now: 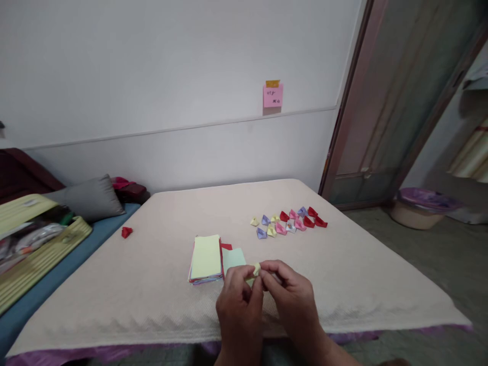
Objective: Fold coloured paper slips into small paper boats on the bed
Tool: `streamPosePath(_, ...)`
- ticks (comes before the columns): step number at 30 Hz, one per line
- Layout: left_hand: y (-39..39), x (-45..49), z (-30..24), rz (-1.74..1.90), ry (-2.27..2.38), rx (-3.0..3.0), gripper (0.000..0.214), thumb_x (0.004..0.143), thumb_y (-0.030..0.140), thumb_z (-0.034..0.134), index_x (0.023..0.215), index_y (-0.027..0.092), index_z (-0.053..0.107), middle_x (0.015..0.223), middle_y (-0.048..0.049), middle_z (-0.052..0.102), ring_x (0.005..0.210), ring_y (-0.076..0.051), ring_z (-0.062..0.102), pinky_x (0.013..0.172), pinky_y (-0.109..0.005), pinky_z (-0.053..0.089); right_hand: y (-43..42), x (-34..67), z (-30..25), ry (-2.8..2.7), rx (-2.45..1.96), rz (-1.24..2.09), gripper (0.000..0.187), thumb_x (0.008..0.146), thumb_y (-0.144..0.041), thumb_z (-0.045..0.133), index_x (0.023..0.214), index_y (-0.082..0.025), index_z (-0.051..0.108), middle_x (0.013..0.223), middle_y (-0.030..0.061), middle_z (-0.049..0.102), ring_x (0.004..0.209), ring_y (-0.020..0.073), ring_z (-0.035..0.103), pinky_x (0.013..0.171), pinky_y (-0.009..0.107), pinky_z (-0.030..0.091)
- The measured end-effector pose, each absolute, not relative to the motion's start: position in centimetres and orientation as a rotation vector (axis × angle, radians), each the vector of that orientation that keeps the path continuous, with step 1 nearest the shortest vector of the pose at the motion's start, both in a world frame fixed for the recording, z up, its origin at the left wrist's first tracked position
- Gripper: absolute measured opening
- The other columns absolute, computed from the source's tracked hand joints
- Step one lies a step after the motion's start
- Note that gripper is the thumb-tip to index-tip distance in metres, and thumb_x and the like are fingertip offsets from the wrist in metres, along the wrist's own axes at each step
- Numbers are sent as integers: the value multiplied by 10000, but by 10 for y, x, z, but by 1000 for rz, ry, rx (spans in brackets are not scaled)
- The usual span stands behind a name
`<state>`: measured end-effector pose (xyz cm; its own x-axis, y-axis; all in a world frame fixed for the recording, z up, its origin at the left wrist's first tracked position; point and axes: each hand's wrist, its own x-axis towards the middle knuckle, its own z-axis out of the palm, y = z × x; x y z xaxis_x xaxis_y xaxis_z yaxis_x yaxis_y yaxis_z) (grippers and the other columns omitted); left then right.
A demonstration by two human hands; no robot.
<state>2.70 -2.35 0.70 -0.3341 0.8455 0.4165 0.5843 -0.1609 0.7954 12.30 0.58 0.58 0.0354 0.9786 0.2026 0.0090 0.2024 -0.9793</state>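
My left hand [240, 305] and my right hand [292, 297] meet near the front edge of the table, both pinching a small folded yellow paper piece [255, 270]. Just beyond them lies a stack of coloured paper sheets [206, 257] with a pale yellow sheet on top, and a light green sheet [233, 259] beside it. Farther back to the right sits a cluster of several small folded paper pieces [290, 222] in yellow, purple, pink and red.
The table has a cream cloth [152, 284]. One red folded piece [126, 232] lies alone at the left. A bed with a grey pillow [89, 199] and a yellow bag [34, 239] is left. A door [385, 112] and a basin [421, 207] stand right.
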Motion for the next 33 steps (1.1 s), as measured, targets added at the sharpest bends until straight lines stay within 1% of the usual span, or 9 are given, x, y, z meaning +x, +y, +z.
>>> streamPosePath(4, -24, 26, 10, 1444, 1793, 1436, 143, 776, 303, 596, 861, 189, 617, 672, 14, 556, 524, -117, 477, 528, -231, 370, 5, 123, 5, -1336, -1090, 930, 79, 749, -214, 594, 731, -196, 669, 678, 25, 660, 632, 174, 599, 595, 237, 470)
streamPosePath(10, -21, 25, 9, 1496, 1670, 1295, 180, 752, 337, 617, 839, 179, 617, 703, 11, 567, 535, -110, 474, 515, -223, 357, 6, 124, -2, -1422, -1069, 840, 91, 777, -210, 571, 765, -195, 660, 679, 5, 651, 622, 152, 594, 597, 219, 464)
streamPosePath(14, -20, 24, 10, 1545, 1618, 1342, 137, 752, 300, 619, 819, 180, 629, 720, 10, 564, 544, -107, 474, 521, -221, 365, 6, 123, -4, -1437, -1062, 829, 92, 779, -192, 566, 771, -199, 658, 677, -7, 644, 620, 139, 588, 585, 201, 456)
streamPosePath(18, -21, 23, 11, 1609, 1582, 1415, 72, 753, 254, 617, 744, 185, 633, 744, 11, 554, 537, -96, 460, 529, -218, 375, 5, 122, -3, -1440, -1054, 815, 90, 773, -183, 566, 764, -194, 655, 684, -5, 645, 615, 136, 583, 571, 196, 450)
streamPosePath(20, -21, 23, 11, 1609, 1586, 1429, 74, 757, 246, 614, 718, 185, 627, 753, 9, 553, 540, -95, 459, 534, -217, 378, 5, 123, -3, -1455, -1040, 800, 95, 779, -173, 560, 767, -191, 652, 692, -2, 643, 619, 134, 581, 574, 196, 448)
streamPosePath(26, -19, 23, 10, 1595, 1629, 1437, 88, 771, 267, 610, 731, 188, 614, 743, 18, 538, 539, -91, 446, 537, -212, 376, 7, 123, -5, -1558, -884, 710, 106, 809, -145, 548, 807, -193, 643, 720, -1, 617, 652, 124, 570, 602, 197, 439)
streamPosePath(33, -17, 18, 12, 1570, 1474, 1520, 130, 793, 213, 569, 666, 190, 579, 740, 15, 497, 630, -108, 470, 559, -203, 375, 7, 125, -4, -1601, -876, 716, 104, 825, -146, 541, 800, -193, 631, 704, -6, 602, 640, 120, 557, 599, 205, 430)
